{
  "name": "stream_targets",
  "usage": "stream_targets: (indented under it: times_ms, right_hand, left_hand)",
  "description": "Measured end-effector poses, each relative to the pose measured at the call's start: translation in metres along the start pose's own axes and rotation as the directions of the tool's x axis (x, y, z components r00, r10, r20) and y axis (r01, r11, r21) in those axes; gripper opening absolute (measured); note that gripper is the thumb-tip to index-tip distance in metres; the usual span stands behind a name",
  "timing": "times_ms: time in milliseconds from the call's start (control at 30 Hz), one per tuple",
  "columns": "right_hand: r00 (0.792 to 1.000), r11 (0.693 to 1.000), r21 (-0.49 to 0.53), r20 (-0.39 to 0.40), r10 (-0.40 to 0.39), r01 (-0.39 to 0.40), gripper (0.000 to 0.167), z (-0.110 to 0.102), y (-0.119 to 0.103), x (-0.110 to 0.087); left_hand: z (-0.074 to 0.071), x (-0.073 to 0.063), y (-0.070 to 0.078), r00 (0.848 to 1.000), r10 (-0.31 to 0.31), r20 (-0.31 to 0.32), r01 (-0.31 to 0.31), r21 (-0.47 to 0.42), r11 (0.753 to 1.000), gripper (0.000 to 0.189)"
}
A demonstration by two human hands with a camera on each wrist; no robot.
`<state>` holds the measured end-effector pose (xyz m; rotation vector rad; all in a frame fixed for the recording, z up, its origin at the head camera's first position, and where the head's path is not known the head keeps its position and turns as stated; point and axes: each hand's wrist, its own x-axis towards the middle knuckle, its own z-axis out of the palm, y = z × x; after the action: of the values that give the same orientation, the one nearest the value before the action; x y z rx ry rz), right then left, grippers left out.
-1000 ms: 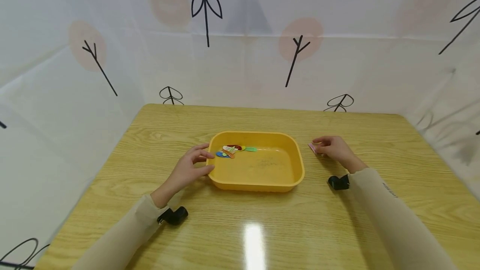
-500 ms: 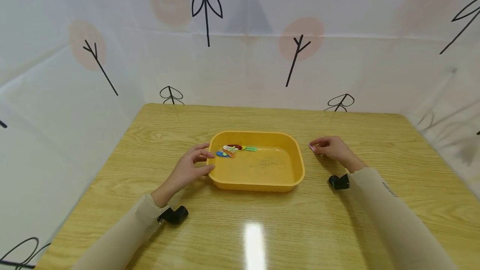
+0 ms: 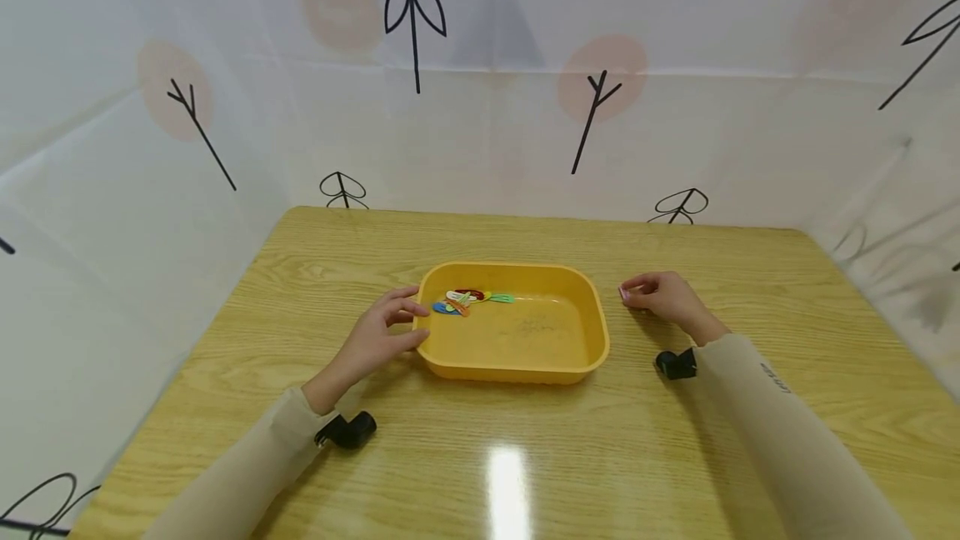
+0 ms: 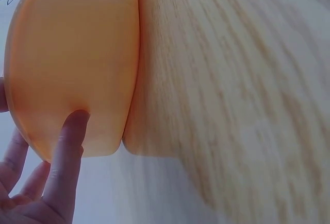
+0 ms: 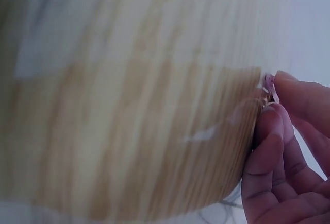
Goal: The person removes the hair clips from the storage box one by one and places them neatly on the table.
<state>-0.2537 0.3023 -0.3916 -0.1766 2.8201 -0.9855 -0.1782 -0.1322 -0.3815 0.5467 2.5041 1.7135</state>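
Note:
A yellow plastic tray (image 3: 517, 375) stands on the wooden table. My left hand (image 3: 386, 327) holds its left end, fingers over the rim; in the left wrist view the thumb (image 4: 69, 152) presses against the outer wall. Several small colourful hair clips (image 3: 465, 300) lie bunched at the left inside the tray: blue, white, red, orange, yellow and green. To the right of the tray, my right hand (image 3: 663, 298) pinches a small pink hair clip (image 5: 269, 85) between thumb and fingertips, low over the table. The fingers hide most of this clip.
The wooden table (image 3: 465, 473) reaches to a white patterned cloth (image 3: 495, 140) hung behind it and at both sides. A black wrist camera (image 3: 352, 430) sits on the left sleeve, and another black camera (image 3: 677, 364) on the right one.
The pink hair clip has turned in my right fingers and less of it shows now. My right hand has barely shifted; the left hand and the tray stay put.

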Motion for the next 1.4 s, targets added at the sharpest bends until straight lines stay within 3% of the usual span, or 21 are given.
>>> stream_targets:
  times_ms: [167, 267, 733, 967, 1400]
  right_hand:
    - [1.000, 0.999, 0.024, -0.013, -0.029, 0.029, 0.042, -0.005, -0.001, -0.003]
    - [0.998, 0.997, 0.052, -0.038, -0.055, 0.057, 0.040, -0.011, -0.004, -0.005]
    - [0.977, 0.982, 0.065, -0.129, -0.170, 0.179, 0.036, -0.035, -0.038, -0.008]
    - [0.975, 0.981, 0.022, -0.118, -0.189, 0.193, 0.032, -0.039, -0.064, -0.010]
    - [0.964, 0.965, 0.053, -0.089, -0.252, 0.257, 0.030, -0.033, -0.104, -0.004]
  left_hand:
    - [-0.001, -0.006, 0.021, 1.000, -0.003, 0.004, 0.003, 0.005, 1.000, 0.023]
    - [-0.001, -0.007, 0.024, 1.000, -0.016, 0.005, 0.016, 0.004, 1.000, 0.023]
    - [-0.001, -0.007, 0.021, 1.000, -0.027, 0.000, 0.027, -0.009, 1.000, 0.025]
    - [0.000, -0.007, 0.021, 1.000, -0.012, -0.005, 0.012, -0.010, 1.000, 0.025]
    - [0.000, -0.007, 0.023, 1.000, -0.012, -0.003, 0.012, -0.006, 1.000, 0.025]
